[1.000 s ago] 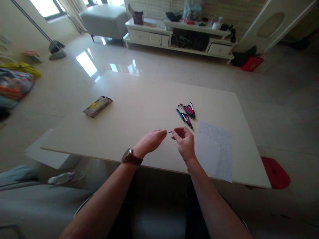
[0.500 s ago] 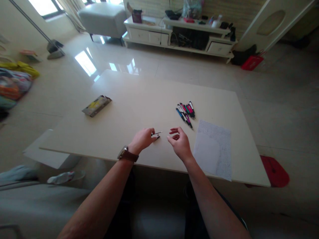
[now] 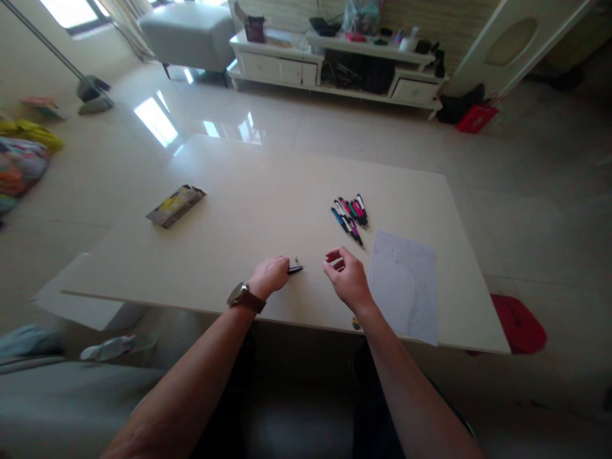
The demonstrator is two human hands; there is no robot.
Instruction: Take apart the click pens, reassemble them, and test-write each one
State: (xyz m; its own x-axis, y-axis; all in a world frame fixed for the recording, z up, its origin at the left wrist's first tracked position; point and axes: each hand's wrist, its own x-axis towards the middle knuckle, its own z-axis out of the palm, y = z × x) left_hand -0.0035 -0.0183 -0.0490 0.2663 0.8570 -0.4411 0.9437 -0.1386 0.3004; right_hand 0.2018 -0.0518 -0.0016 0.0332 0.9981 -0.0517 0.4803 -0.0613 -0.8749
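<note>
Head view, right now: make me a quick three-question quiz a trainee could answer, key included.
1. True or false: the watch is on the right wrist.
2. Which of these lies nearest the right hand? (a) the box (b) the paper sheet (c) the white cabinet
3. Fill the gap: the dark pen part sticks out at the fingers of the ____ hand.

Key: 1. False, it is on the left wrist. 2. b. 3. left.

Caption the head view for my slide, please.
Left hand at a black pen part, right hand near a sheet of paper, colored pens lying beyond.
</note>
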